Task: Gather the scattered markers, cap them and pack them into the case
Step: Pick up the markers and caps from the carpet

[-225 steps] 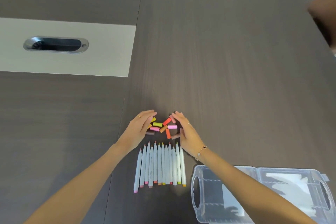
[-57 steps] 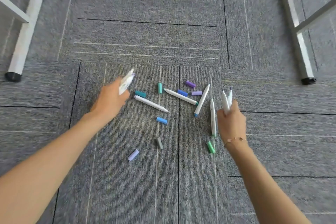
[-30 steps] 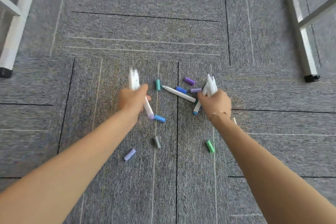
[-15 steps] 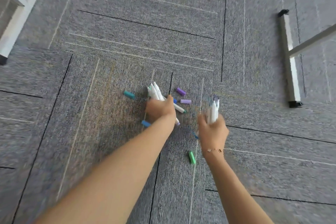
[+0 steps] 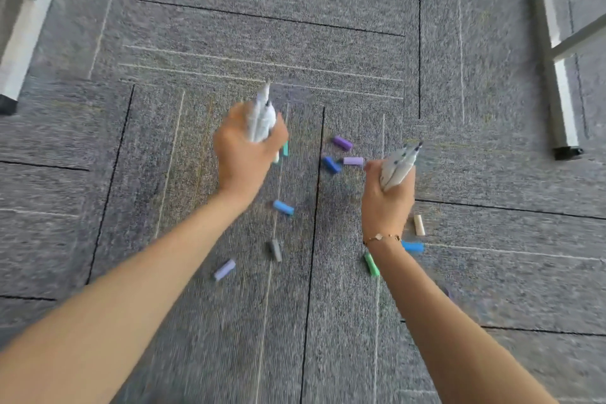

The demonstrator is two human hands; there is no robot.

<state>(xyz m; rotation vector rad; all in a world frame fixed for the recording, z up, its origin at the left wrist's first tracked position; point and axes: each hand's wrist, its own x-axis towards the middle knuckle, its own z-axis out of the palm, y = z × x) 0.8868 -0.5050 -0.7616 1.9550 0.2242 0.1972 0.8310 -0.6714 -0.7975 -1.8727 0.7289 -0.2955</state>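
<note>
1. My left hand [image 5: 244, 154] has a closed grip around a bundle of uncapped white markers [image 5: 260, 118], tips pointing up and away from me.
2. My right hand [image 5: 388, 197] grips a second bundle of white markers [image 5: 398, 166] the same way, fingers curled round the barrels, tips angled up to the right. A thin bracelet [image 5: 382, 237] sits on that wrist.
3. Taking the black carpet seam [image 5: 314, 207] between my hands as the landmark: the loose caps lie on the grey carpet floor [image 5: 328, 26] on both sides of it.
4. Left of the seam: a light blue cap [image 5: 283, 207] near it, a grey cap [image 5: 275, 250] nearer me, a lilac cap [image 5: 224, 270] further left, and a teal cap [image 5: 286, 148] partly hidden behind my left hand.
5. Right of the seam: a dark blue cap [image 5: 332, 165] just beside it, a pale purple cap [image 5: 353, 160] touching or nearly touching that one, and a purple cap [image 5: 342, 143] beyond them.
6. Further right of the seam, around my right wrist: a green cap [image 5: 372, 264], a bright blue cap [image 5: 413, 246] and a cream cap [image 5: 418, 225].
7. White desk legs [image 5: 554, 69] stand well right of the seam, others at the far left.
8. The case is out of sight.
</note>
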